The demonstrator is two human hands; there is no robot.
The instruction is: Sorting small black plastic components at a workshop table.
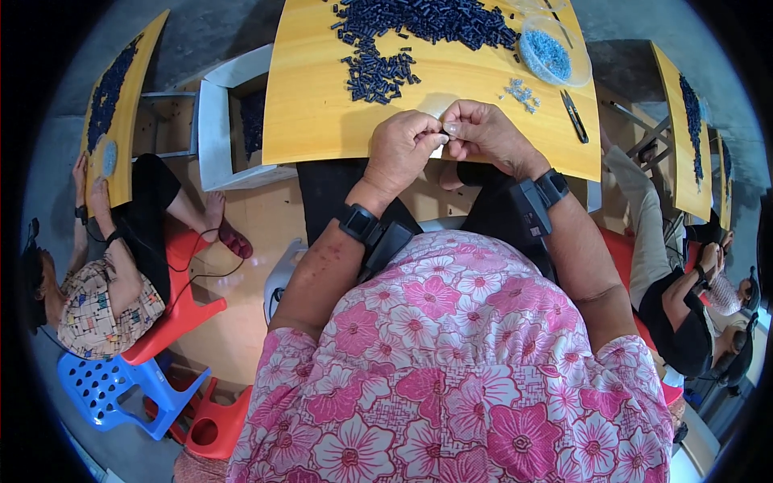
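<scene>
Above the near edge of the yellow table [318,121], my left hand [398,149] and my right hand [487,133] meet fingertip to fingertip. Both pinch a small dark piece [444,134], mostly hidden by the fingers; its exact kind does not show. Just beyond my left hand lies a small heap of short dark blue cylinders [377,77], which joins a larger pile [439,19] of the same pieces. Several small clear and pale blue bits [522,95] lie loose beyond my right hand. To their right rests a pair of black-handled snips [574,117].
A clear round bowl [577,81] of light blue bits stands at the far right. Left of the table is an open white box [217,121] with dark pieces inside. Other people sit at yellow tables [138,72] on both sides. A blue stool [121,394] stands lower left.
</scene>
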